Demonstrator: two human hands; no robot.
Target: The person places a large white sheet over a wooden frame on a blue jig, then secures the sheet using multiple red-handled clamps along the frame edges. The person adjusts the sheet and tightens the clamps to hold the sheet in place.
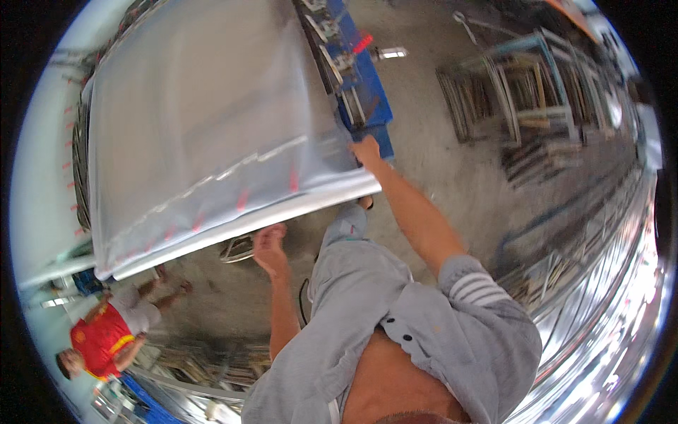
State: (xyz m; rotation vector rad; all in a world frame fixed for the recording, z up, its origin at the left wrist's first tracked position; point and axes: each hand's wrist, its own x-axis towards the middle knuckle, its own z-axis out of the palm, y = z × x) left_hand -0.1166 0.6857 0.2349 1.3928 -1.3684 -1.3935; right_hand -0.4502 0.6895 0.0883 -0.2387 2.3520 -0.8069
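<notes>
A wide, shiny clear sheet [212, 106], which looks like plastic film, lies over a large flat table. Short red marks run along its near part. A long pale bar or roll [247, 225] borders the near edge. My right hand [366, 152] is closed at the sheet's near right corner, beside the blue machine frame; what lies between its fingers is hidden. Just below the pale bar is my left hand [270, 249], its fingers loosely bent and apart, slightly blurred. Nothing shows in it, and whether it touches the bar I cannot tell.
A blue frame with metal fittings [367, 92] runs along the table's right side. Racks of stacked frames [526, 92] stand on the concrete floor to the right. Shiny metallic material [607, 325] fills the lower right. At lower left is another person in a red shirt [102, 339].
</notes>
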